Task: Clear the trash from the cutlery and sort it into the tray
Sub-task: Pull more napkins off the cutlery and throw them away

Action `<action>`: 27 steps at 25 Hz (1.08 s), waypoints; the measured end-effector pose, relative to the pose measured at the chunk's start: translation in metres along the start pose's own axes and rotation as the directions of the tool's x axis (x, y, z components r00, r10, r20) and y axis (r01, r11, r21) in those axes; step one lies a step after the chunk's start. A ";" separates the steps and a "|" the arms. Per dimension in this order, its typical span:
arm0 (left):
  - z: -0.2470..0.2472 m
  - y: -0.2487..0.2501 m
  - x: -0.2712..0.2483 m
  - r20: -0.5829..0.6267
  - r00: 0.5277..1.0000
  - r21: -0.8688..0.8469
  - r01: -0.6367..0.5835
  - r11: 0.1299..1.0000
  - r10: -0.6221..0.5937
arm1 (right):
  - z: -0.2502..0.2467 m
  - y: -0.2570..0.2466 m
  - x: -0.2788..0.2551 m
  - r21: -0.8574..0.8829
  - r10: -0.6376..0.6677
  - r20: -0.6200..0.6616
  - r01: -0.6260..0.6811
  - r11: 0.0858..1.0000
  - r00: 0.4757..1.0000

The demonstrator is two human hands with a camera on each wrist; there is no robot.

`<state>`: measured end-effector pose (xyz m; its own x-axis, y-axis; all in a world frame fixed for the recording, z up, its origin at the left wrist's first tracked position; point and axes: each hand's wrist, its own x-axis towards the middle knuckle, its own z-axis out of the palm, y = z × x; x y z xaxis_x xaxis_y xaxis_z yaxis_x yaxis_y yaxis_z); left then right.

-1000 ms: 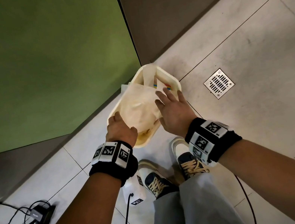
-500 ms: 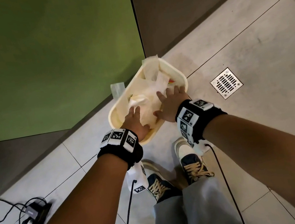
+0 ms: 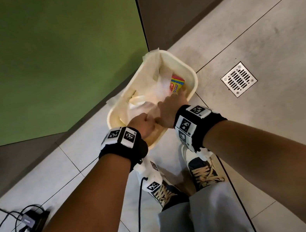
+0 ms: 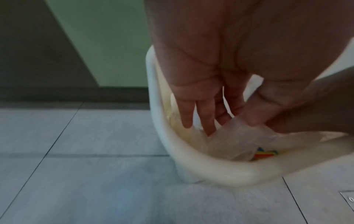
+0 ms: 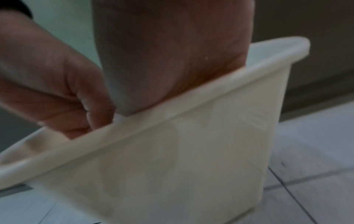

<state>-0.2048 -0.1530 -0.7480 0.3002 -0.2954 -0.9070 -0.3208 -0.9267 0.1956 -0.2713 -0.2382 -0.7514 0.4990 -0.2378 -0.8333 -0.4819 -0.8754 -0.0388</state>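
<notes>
A cream plastic bin (image 3: 184,65) stands on the tiled floor against the wall. Crumpled white paper and thin plastic wrap (image 3: 152,93) fill it, beside a colourful packet (image 3: 177,86). Both hands reach inside. My left hand (image 3: 143,124) pinches the crumpled wrap (image 4: 239,139) between thumb and forefinger, with the other fingers (image 4: 191,118) pointing down along the bin wall (image 4: 210,171). My right hand (image 3: 172,104) presses down on the trash with fingers stretched toward the packet (image 4: 265,153). In the right wrist view only its palm (image 5: 172,60) shows above the rim (image 5: 210,89). No cutlery or tray is in view.
A green wall panel (image 3: 46,63) and a dark panel rise right behind the bin. A metal floor drain (image 3: 238,79) lies to the right. Cables and a power adapter (image 3: 29,219) lie on the floor at the left. My shoes (image 3: 204,170) stand just before the bin.
Both hands have sunk deeper into the bin and pushed the paper down. The colourful packet now shows at the right side. My head has come closer to the bin.
</notes>
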 end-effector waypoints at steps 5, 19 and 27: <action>-0.012 -0.006 -0.030 -0.183 0.981 -0.062 -0.068 0.996 0.055 | 0.001 0.011 -0.021 0.128 0.042 -0.251 -0.010 0.992 0.967; -0.087 0.048 -0.245 -0.454 0.873 -0.247 -0.316 0.916 0.178 | -0.088 0.069 -0.225 0.451 0.106 -0.491 0.149 0.880 0.864; -0.154 0.079 -0.463 -0.655 0.728 -0.240 -0.455 0.858 0.202 | -0.221 0.047 -0.410 0.345 -0.011 -0.641 0.301 0.889 0.767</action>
<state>-0.2307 -0.1251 -0.2546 0.7424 -0.5545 -0.3760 -0.1958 -0.7162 0.6698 -0.3393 -0.2745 -0.2893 0.8500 -0.4427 -0.2853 -0.5266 -0.7045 -0.4758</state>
